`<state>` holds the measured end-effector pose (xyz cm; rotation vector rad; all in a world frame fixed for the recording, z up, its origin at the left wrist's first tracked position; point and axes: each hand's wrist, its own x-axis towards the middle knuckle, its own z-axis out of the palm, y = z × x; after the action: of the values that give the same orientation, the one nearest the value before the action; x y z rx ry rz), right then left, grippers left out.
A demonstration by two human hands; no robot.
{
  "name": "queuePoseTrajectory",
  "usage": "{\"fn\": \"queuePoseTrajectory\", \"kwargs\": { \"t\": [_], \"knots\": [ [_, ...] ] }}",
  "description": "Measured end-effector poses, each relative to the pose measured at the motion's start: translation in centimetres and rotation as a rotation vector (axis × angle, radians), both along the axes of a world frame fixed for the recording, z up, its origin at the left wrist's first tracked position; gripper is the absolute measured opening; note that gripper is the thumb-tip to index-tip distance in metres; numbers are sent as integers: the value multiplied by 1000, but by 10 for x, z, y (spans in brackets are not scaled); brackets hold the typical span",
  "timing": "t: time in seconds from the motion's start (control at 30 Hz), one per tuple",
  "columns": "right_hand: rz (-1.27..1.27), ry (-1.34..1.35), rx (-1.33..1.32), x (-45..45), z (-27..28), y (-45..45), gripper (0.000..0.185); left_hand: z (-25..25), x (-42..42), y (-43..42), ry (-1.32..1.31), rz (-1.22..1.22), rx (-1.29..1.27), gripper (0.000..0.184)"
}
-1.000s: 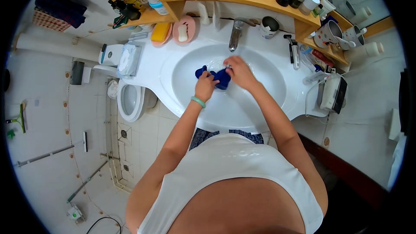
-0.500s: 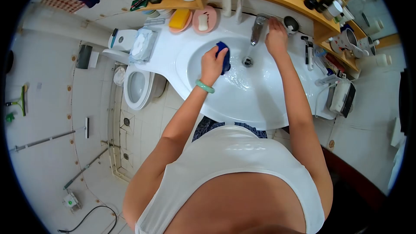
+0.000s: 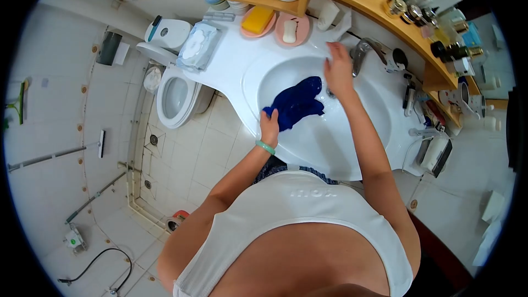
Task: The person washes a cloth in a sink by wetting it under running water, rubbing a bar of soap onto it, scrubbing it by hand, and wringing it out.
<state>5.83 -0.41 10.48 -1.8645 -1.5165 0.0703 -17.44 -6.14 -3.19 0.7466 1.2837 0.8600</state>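
A dark blue cloth (image 3: 294,104) hangs spread out over the left part of the white sink (image 3: 352,137). My left hand (image 3: 269,126), with a green bangle at the wrist, grips its lower left edge. My right hand (image 3: 337,69) is in the air over the back of the basin, fingers stretched out, holding nothing. It is just left of the chrome faucet (image 3: 360,58) and apart from it. The drain is partly hidden beside my right wrist.
Behind the sink stand a white soap bar (image 3: 289,31) on a pink dish and a yellow block (image 3: 258,20) on another. A wipes pack (image 3: 199,44) lies left, near the toilet (image 3: 175,102). A wooden shelf (image 3: 379,11) crowded with bottles overhangs the back edge.
The blue cloth, bunched in my left hand before, is now spread out. My left hand has moved down toward the sink's front edge. My right hand has left the faucet and moved left.
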Motion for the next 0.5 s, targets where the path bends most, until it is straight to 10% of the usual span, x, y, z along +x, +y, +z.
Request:
{"fn": "queuePoseTrajectory", "kwargs": {
  "t": [0.27, 0.5],
  "knots": [
    [103, -139, -169, -89, -53, 175, 59, 13, -35, 2, 539, -587, 388, 24],
    [-241, -517, -454, -122, -77, 246, 85, 23, -48, 13, 238, -672, 292, 22]
  ]
}}
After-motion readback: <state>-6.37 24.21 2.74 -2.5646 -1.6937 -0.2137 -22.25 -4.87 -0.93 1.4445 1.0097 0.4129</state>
